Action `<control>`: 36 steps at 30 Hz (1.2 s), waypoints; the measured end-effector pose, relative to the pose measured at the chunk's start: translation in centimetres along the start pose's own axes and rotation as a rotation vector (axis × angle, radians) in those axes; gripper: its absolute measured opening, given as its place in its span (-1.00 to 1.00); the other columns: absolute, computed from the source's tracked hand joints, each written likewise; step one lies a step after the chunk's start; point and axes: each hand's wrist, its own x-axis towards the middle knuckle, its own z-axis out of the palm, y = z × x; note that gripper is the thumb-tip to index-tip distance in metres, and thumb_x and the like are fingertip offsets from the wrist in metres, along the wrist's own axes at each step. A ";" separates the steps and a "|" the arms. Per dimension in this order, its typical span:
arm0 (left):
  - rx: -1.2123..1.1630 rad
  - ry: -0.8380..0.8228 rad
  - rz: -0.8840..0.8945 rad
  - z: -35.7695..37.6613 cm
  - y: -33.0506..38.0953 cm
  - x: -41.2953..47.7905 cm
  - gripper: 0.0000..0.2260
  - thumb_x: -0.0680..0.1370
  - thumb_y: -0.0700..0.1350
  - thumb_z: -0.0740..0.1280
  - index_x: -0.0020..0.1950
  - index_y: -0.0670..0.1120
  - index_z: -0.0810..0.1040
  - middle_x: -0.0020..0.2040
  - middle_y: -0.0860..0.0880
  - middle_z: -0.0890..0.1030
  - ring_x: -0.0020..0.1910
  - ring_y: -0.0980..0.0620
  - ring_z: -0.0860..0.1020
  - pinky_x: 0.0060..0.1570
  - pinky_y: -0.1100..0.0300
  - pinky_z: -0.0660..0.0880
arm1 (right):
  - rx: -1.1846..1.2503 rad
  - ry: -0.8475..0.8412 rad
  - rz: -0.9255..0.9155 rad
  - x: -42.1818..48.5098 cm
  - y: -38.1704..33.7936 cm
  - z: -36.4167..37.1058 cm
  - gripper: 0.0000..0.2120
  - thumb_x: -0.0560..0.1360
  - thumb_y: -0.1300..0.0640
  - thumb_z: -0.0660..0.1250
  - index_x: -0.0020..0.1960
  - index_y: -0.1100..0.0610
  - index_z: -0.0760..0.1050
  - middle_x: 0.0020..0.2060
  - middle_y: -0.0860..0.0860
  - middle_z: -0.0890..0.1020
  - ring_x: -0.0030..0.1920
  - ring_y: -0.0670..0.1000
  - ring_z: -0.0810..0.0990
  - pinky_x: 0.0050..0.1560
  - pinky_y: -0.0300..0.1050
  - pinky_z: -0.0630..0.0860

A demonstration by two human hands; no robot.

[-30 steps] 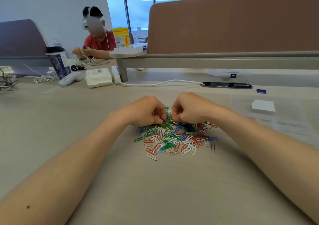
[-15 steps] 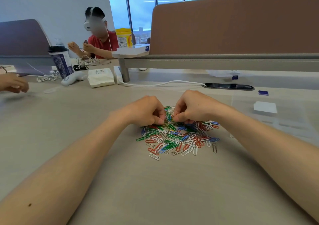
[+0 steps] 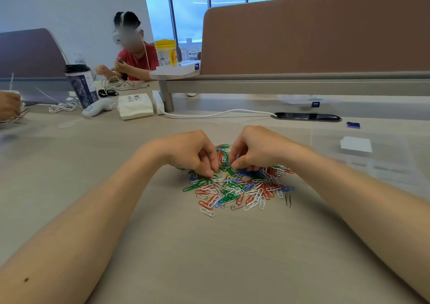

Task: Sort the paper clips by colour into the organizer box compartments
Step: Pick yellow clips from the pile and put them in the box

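The clips [image 3: 237, 188] lie all mixed in one pile on the desk [image 3: 209, 257], right under the hands. The left hand [image 3: 190, 152] and right hand [image 3: 256, 150] both curl and pinch clips at its far side. No colour looks sorted yet, so nearly all the job is left.

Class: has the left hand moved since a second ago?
Yes. The left hand has stretched its fingers slightly toward the person, closer to the lone white clip at the near edge of the pile.
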 end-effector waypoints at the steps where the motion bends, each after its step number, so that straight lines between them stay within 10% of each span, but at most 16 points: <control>1: -0.001 -0.007 -0.010 -0.1 0.0 -0.2 -0.92 0.47 -0.13 0.49 -0.06 -0.02 0.68 -0.20 0.02 0.71 -0.25 0.19 0.61 -0.15 0.33 0.52 | -0.005 -0.032 -0.001 0.0 -0.1 0.1 -0.93 0.45 0.16 0.50 -0.07 0.05 0.70 -0.29 -0.01 0.70 -0.45 -0.16 0.60 -0.39 -0.33 0.50; 6: 0.109 0.249 -0.044 0.6 0.0 0.8 -0.86 0.48 0.03 0.47 -0.13 -0.04 0.69 -0.26 0.05 0.68 -0.29 0.16 0.57 -0.23 0.25 0.49 | -0.052 -0.070 0.031 0.0 0.0 -0.2 -0.98 0.47 0.15 0.48 -0.13 0.08 0.69 -0.32 -0.04 0.68 -0.46 -0.20 0.58 -0.39 -0.33 0.50; 36: 0.153 0.118 0.051 0.7 -0.6 1.1 -0.92 0.46 0.00 0.49 -0.08 0.05 0.71 -0.20 0.21 0.65 -0.24 0.34 0.53 -0.21 0.41 0.43 | -0.139 0.110 0.169 1.8 0.1 0.8 -0.87 0.38 0.12 0.56 -0.18 0.17 0.67 -0.29 0.06 0.67 -0.28 0.04 0.66 -0.09 0.01 0.66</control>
